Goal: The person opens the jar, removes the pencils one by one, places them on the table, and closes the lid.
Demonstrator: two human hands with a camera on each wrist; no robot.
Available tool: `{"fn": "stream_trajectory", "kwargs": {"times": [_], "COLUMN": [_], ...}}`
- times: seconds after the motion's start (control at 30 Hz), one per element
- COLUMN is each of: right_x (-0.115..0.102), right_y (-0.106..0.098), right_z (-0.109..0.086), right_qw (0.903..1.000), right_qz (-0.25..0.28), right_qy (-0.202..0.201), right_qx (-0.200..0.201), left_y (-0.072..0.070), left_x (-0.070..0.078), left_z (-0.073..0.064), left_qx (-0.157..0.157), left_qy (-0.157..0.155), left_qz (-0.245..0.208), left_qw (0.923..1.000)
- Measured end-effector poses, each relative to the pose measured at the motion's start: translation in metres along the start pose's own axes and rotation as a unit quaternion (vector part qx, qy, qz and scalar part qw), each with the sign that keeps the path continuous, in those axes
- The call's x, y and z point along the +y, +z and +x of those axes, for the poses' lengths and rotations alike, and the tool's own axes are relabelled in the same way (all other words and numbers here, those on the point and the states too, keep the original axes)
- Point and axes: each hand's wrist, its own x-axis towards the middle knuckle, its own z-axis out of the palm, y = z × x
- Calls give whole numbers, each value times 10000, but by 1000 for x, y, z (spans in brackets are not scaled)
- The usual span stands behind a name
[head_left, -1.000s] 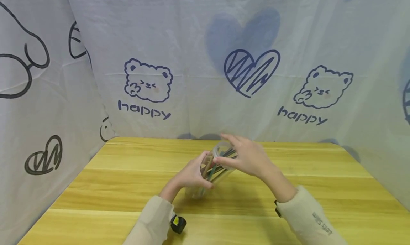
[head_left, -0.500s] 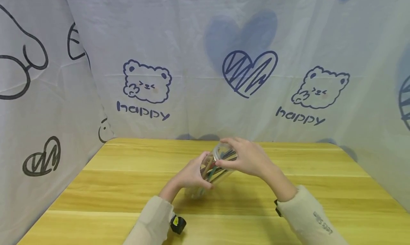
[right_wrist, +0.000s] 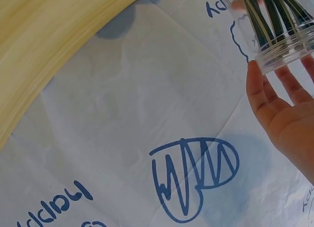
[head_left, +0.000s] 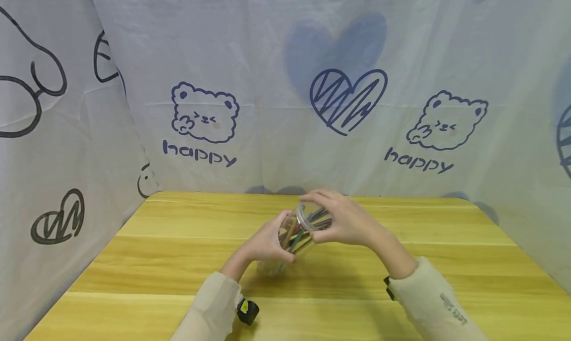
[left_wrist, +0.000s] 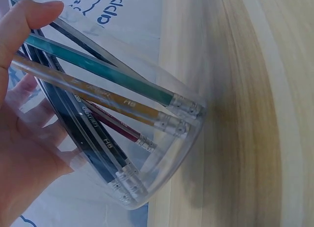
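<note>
My left hand [head_left: 266, 242] grips a clear jar [head_left: 270, 267], tilted with its top up and to the right. Inside lie several pencils, among them a green one [left_wrist: 110, 72], a yellow-brown one [left_wrist: 105, 98], a dark red one [left_wrist: 117, 125] and dark ones [left_wrist: 91, 133], eraser ends at the jar's bottom. My right hand [head_left: 350, 219] has thumb and fingers curled round the clear screw lid [right_wrist: 287, 52] at the jar's top. The palm hides part of the lid in the head view. Whether the jar's bottom touches the table cannot be told.
A wooden table [head_left: 178, 261] lies beneath both hands. White cloth [head_left: 276, 48] with printed hearts, bears and "happy" hangs behind it and at the sides. Both wrists carry a small black device [head_left: 247, 311].
My right hand has shifted round the lid, its thumb moving lower and to the right, with the wrist slightly turned. The left hand and the jar stay in place.
</note>
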Motion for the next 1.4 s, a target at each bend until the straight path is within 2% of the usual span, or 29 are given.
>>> {"fn": "stream_trajectory", "kwargs": {"times": [0.13,0.2,0.27,0.37,0.43,0.53,0.7,0.9,1.07,1.13,1.33,1.4], "right_x": [1,0,-2,-5,-6,-7,-6,-5,-4,-4,-4,-3], "right_y": [0,1,2,4,4,4,5,3,2,2,0,1], "right_z": [0,0,1,2,2,2,2,1,2,1,0,0], "right_qw": [9999,10000,9996,9969,9942,9923,9934,9965,9979,9984,9988,9987], "right_qz": [-14,-70,-190,-387,-539,-673,-637,-570,-495,-396,-44,-17], "right_qy": [-110,-34,193,683,924,1029,947,586,387,351,334,325], "right_qx": [14,49,58,80,86,139,146,171,169,209,353,396], "left_y": [-3,-3,-3,0,0,0,1,0,0,-1,-7,-9], "left_x": [15,14,13,0,1,1,1,-1,0,3,23,25], "left_z": [-3,-4,-3,0,0,0,0,0,0,-1,-12,-14], "left_qx": [-40,-51,-59,-44,-43,-41,-48,7,29,60,326,408], "left_qy": [15,10,-40,-31,-7,54,99,72,41,63,-28,-56], "left_qz": [-58,-44,-2,130,133,105,43,233,222,184,7,-21], "left_qw": [10000,10000,10000,9999,9999,9999,9999,9997,9997,9998,9995,9991]}}
